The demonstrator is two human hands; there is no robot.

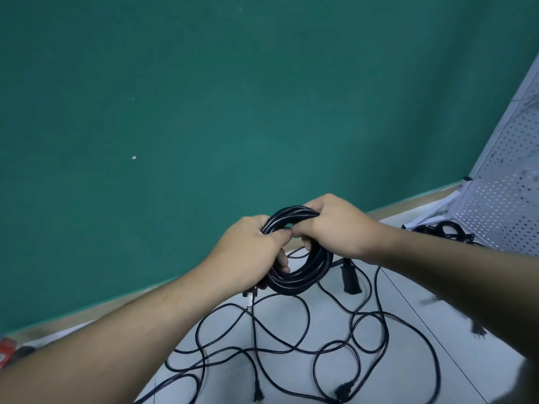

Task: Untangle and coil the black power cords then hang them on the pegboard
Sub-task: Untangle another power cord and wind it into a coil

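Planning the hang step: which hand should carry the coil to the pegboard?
Right, probably. The right hand grips the top of the coil, and the pegboard stands on that side. The left hand holds the coil's left side and would have to cross over.

- White tiled floor (463,374) carries loose black cords (309,349), tangled across its middle.
- Another cord heap (446,231) at the pegboard (501,199) foot.
- Red object (7,349), left edge.

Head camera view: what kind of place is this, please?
Probably an indoor workshop or storage corner: a white pegboard stands beside a plain green wall, and loose black power cords lie tangled on the pale tiled floor.
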